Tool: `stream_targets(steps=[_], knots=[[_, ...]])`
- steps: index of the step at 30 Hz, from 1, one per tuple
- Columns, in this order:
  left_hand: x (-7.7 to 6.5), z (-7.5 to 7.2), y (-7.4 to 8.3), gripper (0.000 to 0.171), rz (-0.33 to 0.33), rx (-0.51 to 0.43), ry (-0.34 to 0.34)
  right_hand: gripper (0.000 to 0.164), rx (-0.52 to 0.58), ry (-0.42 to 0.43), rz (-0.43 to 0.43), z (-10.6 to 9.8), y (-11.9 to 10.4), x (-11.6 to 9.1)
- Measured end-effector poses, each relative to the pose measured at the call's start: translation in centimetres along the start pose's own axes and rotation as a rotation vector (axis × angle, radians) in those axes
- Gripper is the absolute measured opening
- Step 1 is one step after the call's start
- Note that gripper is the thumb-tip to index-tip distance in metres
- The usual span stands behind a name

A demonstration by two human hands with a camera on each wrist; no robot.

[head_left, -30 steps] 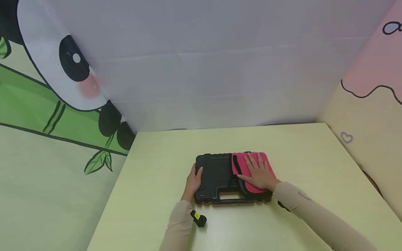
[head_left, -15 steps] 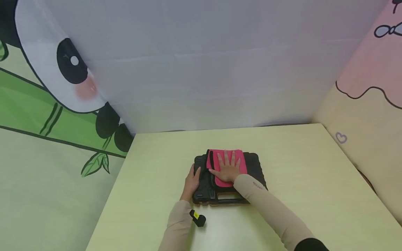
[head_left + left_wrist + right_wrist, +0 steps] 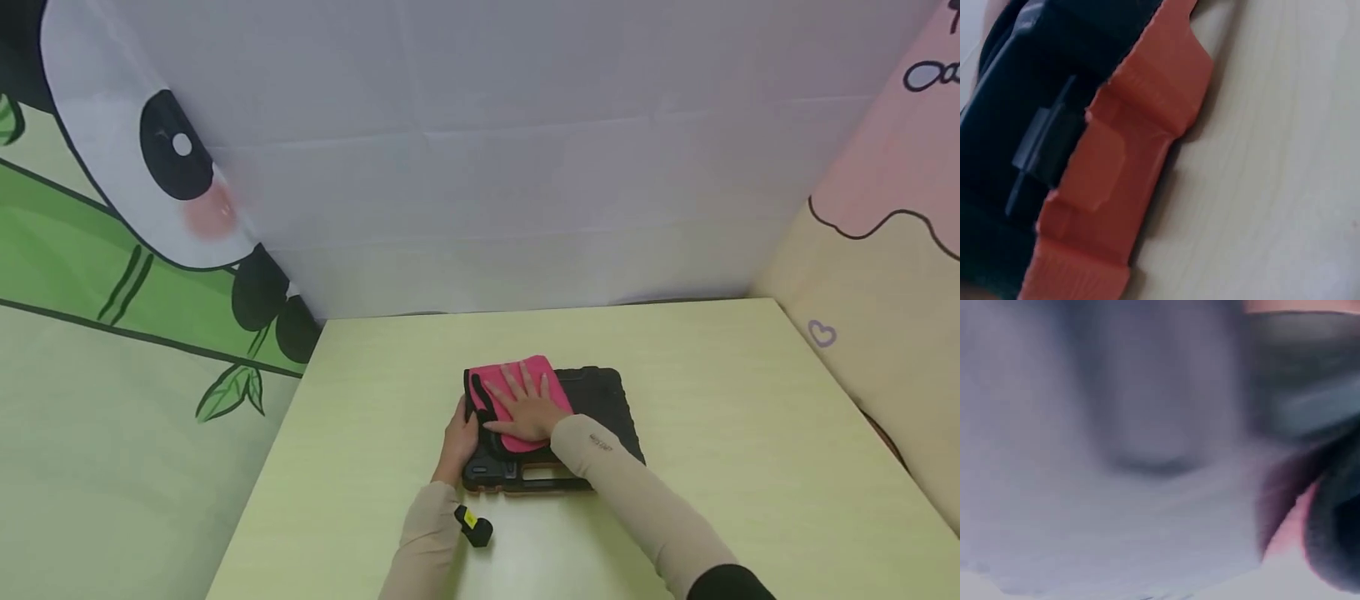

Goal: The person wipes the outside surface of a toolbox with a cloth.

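Observation:
A black plastic carrying case [image 3: 600, 396] with a cut-out handle lies flat on the table. Its orange lower half [image 3: 1094, 165] and a black latch [image 3: 1044, 144] fill much of the left wrist view. My left hand [image 3: 456, 437] holds the case by its left edge, thumb on top. Over the lid's left part lies a flat pink cloth [image 3: 557, 394] with black trim, slightly turned. My right hand [image 3: 528, 414] presses on it with spread, straight fingers. The right wrist view is blurred, with a bit of pink cloth [image 3: 1288, 537] at its right.
The pale wooden table [image 3: 390, 375] reaches back to a white cloth wall [image 3: 525, 208]. Printed side panels [image 3: 862, 333] border it on the right, and others on the left. A small black device [image 3: 475, 527] with a yellow label sits at my left wrist.
My right hand has slid the pink cloth leftward across the case from its right part to its left edge, and the cloth has turned a little. My left hand has stayed on the case.

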State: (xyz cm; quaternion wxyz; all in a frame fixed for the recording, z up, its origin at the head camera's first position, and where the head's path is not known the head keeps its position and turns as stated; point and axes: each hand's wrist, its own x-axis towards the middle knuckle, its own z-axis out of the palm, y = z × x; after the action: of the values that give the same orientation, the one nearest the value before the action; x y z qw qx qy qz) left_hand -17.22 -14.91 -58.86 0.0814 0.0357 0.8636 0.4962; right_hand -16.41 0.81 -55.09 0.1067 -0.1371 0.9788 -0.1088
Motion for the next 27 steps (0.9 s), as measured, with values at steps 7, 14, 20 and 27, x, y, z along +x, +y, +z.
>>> stream_targets(steps=[7,14,20,27], knots=[[0.1,0.0,-0.1,0.053,0.018,0.010,0.022,0.078,-0.075,-0.029,-0.083,-0.8,3.2,-1.4],[-0.1,-0.3,-0.5,0.062,-0.021,0.012,0.032,0.081,-0.034,0.001,-0.072,-1.2,7.4,-3.8],[-0.4,-0.7,-1.0,0.063,-0.031,0.006,0.012,0.082,-0.004,0.068,-0.021,-0.8,10.1,-6.0],[-0.5,-0.9,-1.3,0.065,-0.034,-0.003,-0.008,0.086,0.081,0.216,0.059,-0.2,10.3,-6.9]])
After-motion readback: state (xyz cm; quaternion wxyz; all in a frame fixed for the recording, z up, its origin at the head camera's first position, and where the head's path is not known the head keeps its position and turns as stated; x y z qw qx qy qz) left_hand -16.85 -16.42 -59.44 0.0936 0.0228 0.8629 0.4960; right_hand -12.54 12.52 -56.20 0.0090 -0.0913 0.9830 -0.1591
